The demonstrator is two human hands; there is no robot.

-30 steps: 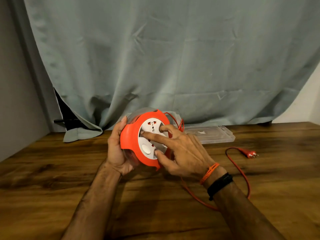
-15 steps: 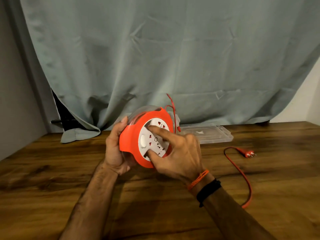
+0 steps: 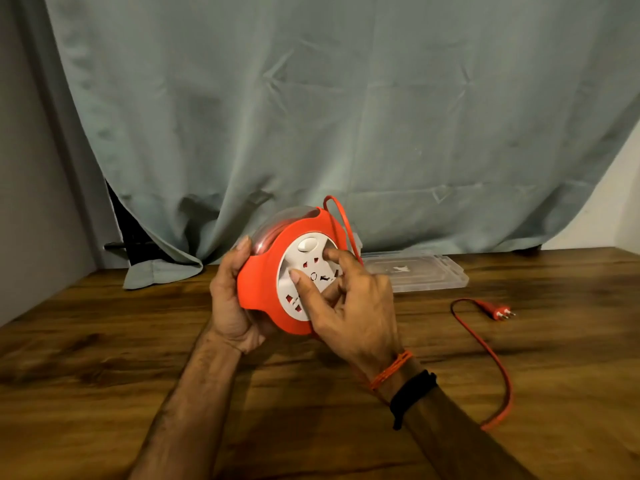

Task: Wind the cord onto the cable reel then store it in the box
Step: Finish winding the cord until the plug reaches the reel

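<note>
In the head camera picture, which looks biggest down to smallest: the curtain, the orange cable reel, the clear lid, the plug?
1. Curtain, by far.
2. Cable reel, though it is held nearer the camera, which inflates it.
3. Clear lid, partly hidden behind the reel, so its rank against the reel is unsure.
4. Plug, clearly smallest.

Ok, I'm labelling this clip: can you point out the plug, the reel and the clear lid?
plug (image 3: 501,314): head view, on its red body, lying on the table.
reel (image 3: 263,282): head view, on the orange front frame.
lid (image 3: 415,275): head view, on its flat clear top, behind the reel.
</note>
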